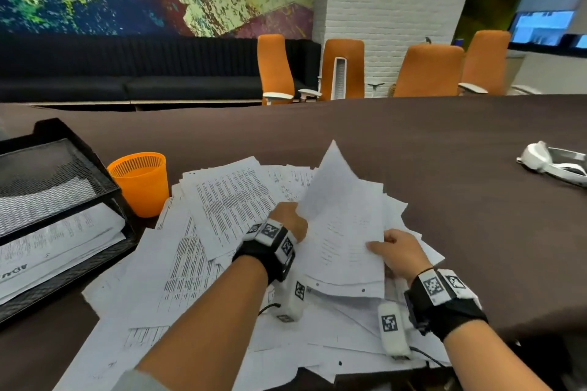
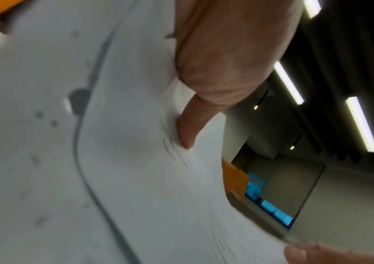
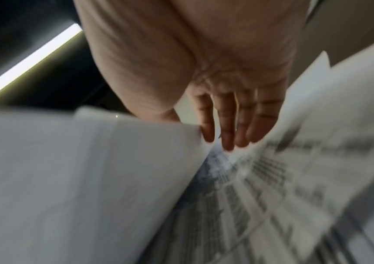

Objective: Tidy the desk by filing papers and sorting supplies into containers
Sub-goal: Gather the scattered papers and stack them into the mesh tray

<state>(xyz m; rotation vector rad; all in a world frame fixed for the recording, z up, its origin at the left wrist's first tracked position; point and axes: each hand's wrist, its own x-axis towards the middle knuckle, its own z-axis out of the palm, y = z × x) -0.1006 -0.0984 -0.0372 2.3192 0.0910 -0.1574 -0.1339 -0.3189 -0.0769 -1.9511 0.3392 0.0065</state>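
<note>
A loose pile of printed papers (image 1: 228, 200) covers the near part of the dark brown table (image 1: 444, 143). Both hands hold a sheaf of sheets (image 1: 343, 216) tilted up off the pile. My left hand (image 1: 290, 219) grips the sheaf's left edge; in the left wrist view its thumb (image 2: 187, 132) presses on the sheaf (image 2: 147, 178). My right hand (image 1: 386, 246) pinches the right edge, thumb on top. In the right wrist view its fingers (image 3: 226, 128) lie under the sheaf (image 3: 79, 169), above the printed pile (image 3: 283, 187).
A black mesh two-tier tray (image 1: 47, 181) stands at the left, with papers in its lower tier. An orange mesh cup (image 1: 143, 187) sits between the tray and the pile. A white headset (image 1: 552, 167) lies at the far right. Orange chairs (image 1: 428, 70) line the table's far edge.
</note>
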